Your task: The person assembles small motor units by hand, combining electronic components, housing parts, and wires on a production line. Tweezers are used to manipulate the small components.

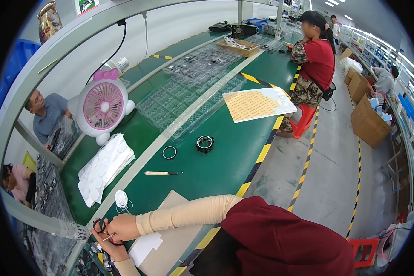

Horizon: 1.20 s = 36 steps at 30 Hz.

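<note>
At the lower left, my two hands work close together over the table's near end. My right hand (pixel 124 227), in a beige sleeve, is closed on a black part with curved loops (pixel 100 225); its exact kind is too small to tell. My left hand (pixel 110 247) is just below, palm toward the right one, its fingers curled against the same black part. A thin, light-coloured stick-like piece (pixel 109 237) shows between the hands. Beneath the forearms lie a brown cardboard sheet (pixel 170 234) and white paper (pixel 145 248). My fingers partly cover what they grip.
On the green table (pixel 202 179) lie a black ring (pixel 169 152), a black-and-silver ring part (pixel 204 144), a wooden-handled tool (pixel 161 173), a sticker sheet (pixel 257 105) and plastic trays (pixel 188 87). White circle sheets (pixel 106 168), a white cord bundle (pixel 121 199) and a pink-white fan (pixel 103 106) stand left. Co-workers sit nearby.
</note>
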Available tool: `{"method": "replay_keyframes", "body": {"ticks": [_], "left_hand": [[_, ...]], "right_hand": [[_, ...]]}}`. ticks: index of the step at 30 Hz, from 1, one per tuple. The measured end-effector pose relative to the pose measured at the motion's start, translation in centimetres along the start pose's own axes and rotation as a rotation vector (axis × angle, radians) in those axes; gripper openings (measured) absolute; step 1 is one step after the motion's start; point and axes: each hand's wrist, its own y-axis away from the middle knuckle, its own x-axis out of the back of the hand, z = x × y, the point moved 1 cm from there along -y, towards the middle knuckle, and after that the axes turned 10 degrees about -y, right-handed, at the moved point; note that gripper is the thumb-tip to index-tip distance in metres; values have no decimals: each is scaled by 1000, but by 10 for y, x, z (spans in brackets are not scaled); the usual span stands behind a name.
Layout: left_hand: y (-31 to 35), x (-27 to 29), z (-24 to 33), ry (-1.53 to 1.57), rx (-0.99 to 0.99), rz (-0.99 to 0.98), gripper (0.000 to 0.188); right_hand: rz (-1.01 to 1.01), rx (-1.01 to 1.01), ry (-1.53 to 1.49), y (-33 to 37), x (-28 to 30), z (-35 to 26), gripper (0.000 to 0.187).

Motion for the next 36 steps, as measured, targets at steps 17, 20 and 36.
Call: {"method": "replay_keyframes", "body": {"ticks": [17,20,36], "left_hand": [[-5,9,-3,7,-3,-8,46],[-1,3,-1,-1,-10,7,46],[-2,3,-2,-18,8,-8,47]], "right_hand": [[4,-43,-8,-2,0,-1,12],[-18,-50,-15,-1,1,-2,13],[-32,-2,32,-2,0,5,14]]}}
